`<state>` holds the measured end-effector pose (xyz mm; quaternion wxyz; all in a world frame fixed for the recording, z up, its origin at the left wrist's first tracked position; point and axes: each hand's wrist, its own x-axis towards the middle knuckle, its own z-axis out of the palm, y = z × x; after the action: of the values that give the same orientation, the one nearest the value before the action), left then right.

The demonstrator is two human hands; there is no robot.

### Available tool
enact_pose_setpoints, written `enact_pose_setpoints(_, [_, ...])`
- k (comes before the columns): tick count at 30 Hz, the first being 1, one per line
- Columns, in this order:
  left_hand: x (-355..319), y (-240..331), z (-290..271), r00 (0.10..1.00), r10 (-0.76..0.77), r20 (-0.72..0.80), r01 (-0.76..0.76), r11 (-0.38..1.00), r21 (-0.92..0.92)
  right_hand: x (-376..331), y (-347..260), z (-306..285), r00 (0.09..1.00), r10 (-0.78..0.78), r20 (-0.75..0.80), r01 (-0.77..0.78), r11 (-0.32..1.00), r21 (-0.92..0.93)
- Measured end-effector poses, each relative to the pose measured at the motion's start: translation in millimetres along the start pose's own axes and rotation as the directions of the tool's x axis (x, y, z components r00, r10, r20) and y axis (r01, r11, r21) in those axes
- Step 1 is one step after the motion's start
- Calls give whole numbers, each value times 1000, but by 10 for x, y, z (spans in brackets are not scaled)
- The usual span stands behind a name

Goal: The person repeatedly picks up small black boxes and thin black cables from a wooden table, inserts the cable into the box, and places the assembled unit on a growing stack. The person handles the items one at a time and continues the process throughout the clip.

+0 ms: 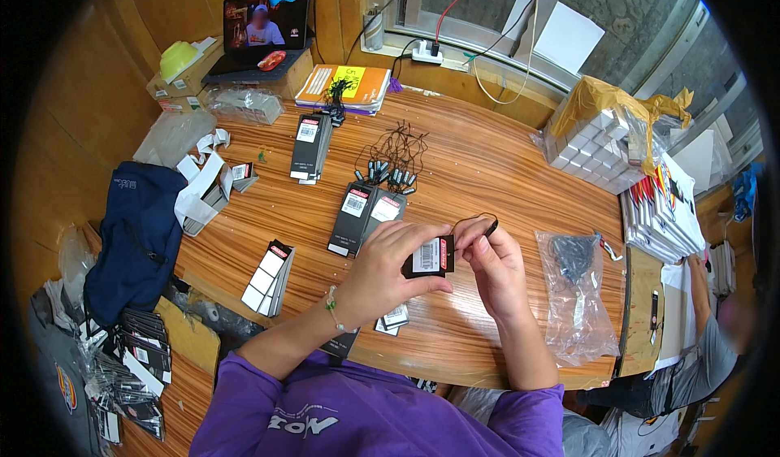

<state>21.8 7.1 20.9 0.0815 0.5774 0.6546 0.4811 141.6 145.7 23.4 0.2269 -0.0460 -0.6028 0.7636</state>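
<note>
— Before we look farther out, what is held nearest?

— One black tag [427,258], in the left hand [382,255]. The grip is closed: thumb on the near edge, fingers on the far edge. The tag is held over the counter [467,347], white label and red end facing up.

— And the right hand [500,266]?

— Narrowed to a pinch on a thin black cord [490,228], just beside the red end. Whether the cord passes through the tag, I cannot tell.

— What lies about the hands?

— White cards [395,319] near the left wrist, partly hidden. To the left, a fan of tags [264,278] with white panels. To the right, a clear bag [581,327], flat, its dark contents not identifiable.

— Beyond those?

— Two tag stacks [350,223], side by side. Just past them, a tangle of black cords [398,148].

— Farther still?

— A third stack [307,148], left, with a smaller tangle [337,95] at its far end. White boxes [589,152], right, packed in rows under plastic.

— And the far edge?

— Orange notebooks [375,90]; left of them, a laptop [264,34], raised, screen lit.
</note>
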Motion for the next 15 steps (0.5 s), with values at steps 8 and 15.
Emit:
enact_pose_setpoints(8, [-18, 34, 28, 992, -15, 123, 34, 988, -150, -13, 11, -9, 995, -87, -50, 93, 986, 135])
enact_pose_setpoints(15, [-67, -83, 91, 981, 67, 184, 33, 870, -491, -30, -60, 20, 994, -99, -45, 105, 977, 185])
